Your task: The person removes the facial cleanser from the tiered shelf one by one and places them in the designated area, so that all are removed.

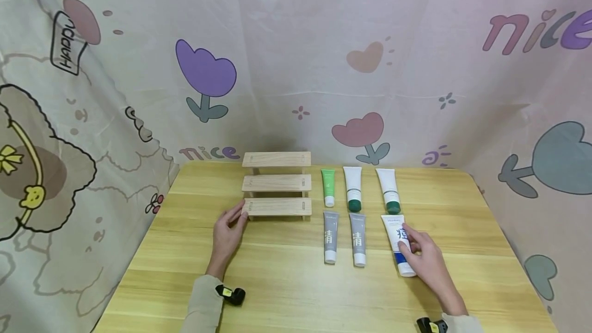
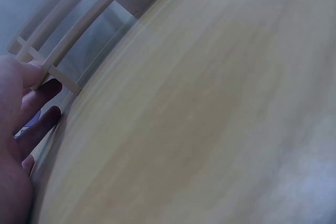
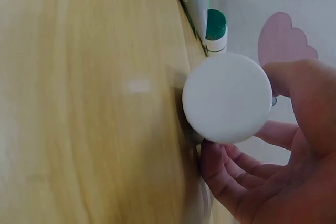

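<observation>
At the left, my left hand [image 1: 227, 234] holds the near left corner of a three-step wooden rack [image 1: 277, 207], thumb and fingers at the end of the lowest step. In the left wrist view, other fingers [image 2: 39, 132] of this hand stay spread beside it. My right hand [image 1: 425, 259] grips a white and blue squeeze tube [image 1: 393, 230] from its right side, thumb and fingers on opposite edges. Its round white cap [image 3: 227, 98] faces the right wrist camera and hides most of the tube there. Left of it lie two grey tubes [image 1: 357, 240] with white caps.
Behind the grey tubes lie a small green tube [image 1: 328, 185] and two white tubes [image 1: 353, 181] with green caps. All rest on a light wooden table [image 1: 287, 281]. A printed cloth [image 1: 287, 66] hangs along the table's back edge and sides.
</observation>
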`<state>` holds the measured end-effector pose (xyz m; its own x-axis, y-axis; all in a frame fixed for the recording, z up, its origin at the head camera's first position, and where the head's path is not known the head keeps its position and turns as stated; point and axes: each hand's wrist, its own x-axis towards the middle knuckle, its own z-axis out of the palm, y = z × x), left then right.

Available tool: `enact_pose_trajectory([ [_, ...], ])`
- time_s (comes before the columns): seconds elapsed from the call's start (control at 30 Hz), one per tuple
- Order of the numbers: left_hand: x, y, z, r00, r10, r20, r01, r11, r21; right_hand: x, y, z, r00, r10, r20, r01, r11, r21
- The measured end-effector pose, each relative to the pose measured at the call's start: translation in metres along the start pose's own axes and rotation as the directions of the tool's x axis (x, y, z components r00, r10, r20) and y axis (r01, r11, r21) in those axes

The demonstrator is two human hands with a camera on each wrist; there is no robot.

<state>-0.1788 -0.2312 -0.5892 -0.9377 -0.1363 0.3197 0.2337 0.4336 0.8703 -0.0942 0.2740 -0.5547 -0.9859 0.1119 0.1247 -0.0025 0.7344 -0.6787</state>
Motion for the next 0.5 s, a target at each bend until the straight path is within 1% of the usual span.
enact_pose_trajectory([
  [0.1, 0.0003, -0.0007, -0.0018, 1.0, 0.011, 0.0, -0.011, 1.0, -0.002, 0.0, -0.0004, 0.0004, 0.999, 0.037, 0.034, -0.038, 0.999, 0.016],
  [0.23, 0.0003, -0.0015, -0.0034, 1.0, 0.009, -0.003, -0.009, 1.0, -0.005, 0.0004, -0.0025, 0.0005, 0.995, 0.073, 0.061, -0.075, 0.997, 0.02],
  [0.33, 0.0, -0.0023, -0.0042, 1.0, 0.004, -0.003, -0.004, 1.0, -0.01, 0.0013, -0.0043, 0.0003, 0.994, 0.076, 0.074, -0.078, 0.997, 0.027],
  [0.5, -0.0021, -0.0036, -0.006, 1.0, 0.008, -0.003, -0.008, 1.0, -0.006, 0.0004, -0.0045, 0.0006, 0.995, 0.059, 0.083, -0.062, 0.998, 0.034],
])
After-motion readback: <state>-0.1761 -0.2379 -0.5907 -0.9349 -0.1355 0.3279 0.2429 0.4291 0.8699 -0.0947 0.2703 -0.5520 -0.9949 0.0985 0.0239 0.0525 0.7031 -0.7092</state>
